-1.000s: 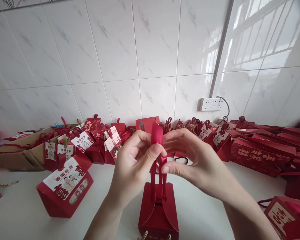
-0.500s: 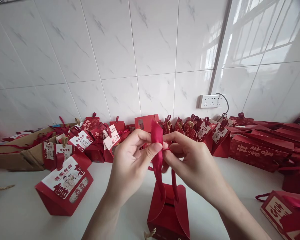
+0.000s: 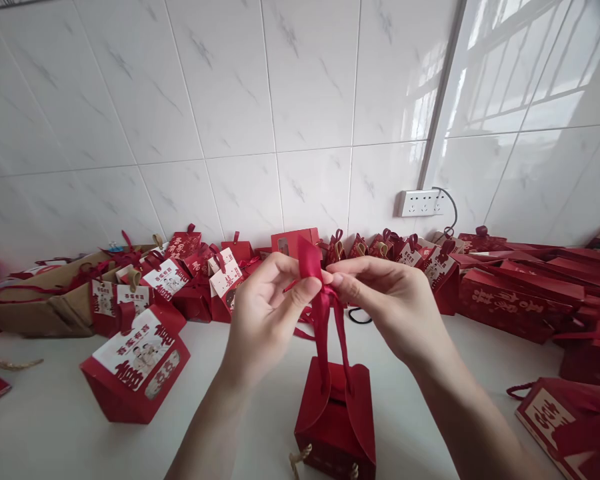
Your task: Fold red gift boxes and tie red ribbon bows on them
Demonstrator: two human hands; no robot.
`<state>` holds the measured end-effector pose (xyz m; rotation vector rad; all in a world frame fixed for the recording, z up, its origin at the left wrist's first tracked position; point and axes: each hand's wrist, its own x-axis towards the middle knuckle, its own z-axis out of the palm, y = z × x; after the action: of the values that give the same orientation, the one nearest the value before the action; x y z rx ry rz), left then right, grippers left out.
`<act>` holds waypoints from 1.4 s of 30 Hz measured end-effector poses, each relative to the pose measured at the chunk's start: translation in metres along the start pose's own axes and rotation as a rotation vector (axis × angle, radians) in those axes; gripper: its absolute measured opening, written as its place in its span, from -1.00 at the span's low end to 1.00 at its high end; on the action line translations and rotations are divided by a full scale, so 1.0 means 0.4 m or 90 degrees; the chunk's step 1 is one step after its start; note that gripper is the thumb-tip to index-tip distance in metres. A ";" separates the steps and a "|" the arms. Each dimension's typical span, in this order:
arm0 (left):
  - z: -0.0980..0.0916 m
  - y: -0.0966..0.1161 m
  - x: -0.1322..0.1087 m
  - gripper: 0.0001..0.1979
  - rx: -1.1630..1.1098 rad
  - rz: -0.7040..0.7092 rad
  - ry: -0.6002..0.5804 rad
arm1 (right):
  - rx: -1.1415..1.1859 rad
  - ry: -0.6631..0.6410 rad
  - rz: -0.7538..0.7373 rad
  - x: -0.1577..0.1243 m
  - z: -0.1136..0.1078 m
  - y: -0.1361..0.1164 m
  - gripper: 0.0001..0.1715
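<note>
A dark red ribbon [image 3: 322, 333] rises in two strands from the top of a small red box [image 3: 336, 413] that stands on the white table near the front edge of view. My left hand [image 3: 275, 313] pinches the ribbon where a loop stands up between thumb and fingers. Close beside it, my right hand [image 3: 390, 303] has thumb and forefinger pressed together on the ribbon at the crossing point. Twisted gold cord [image 3: 300, 459] sticks out at the box's front side.
A red box with a white printed label [image 3: 135, 367] stands left on the table [image 3: 220, 427]. Many red boxes [image 3: 520, 300] line the tiled wall. A brown paper bag [image 3: 45, 313] lies far left, a power strip [image 3: 424, 203] is on the wall, and another box [image 3: 570, 427] sits right.
My right hand has shifted slightly right and up, its fingers straighter. The ribbon strands below the hands now come together at a crossing, and the standing loop is shorter.
</note>
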<state>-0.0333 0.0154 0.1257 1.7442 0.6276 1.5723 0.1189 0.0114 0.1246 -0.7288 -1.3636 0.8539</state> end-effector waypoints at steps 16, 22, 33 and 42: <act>-0.137 -0.150 -0.192 -0.69 -0.023 -0.254 0.319 | -0.228 0.394 0.006 -0.226 -0.178 0.077 -0.77; -0.247 -0.234 -0.276 -0.67 0.248 -0.396 0.262 | -0.350 0.453 0.177 -0.368 -0.269 0.151 -0.66; -0.115 -0.200 -0.229 -0.67 0.188 -0.402 -0.192 | -0.460 0.019 0.233 -0.315 -0.162 0.169 -0.50; -0.076 -0.201 -0.274 -0.58 -0.096 -0.535 -0.234 | -0.057 -0.065 0.391 -0.308 -0.116 0.204 -0.52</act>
<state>-0.0714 -0.0097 -0.0056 1.3302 0.8706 0.6808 0.1564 -0.0498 -0.0129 -1.2201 -1.2862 1.3290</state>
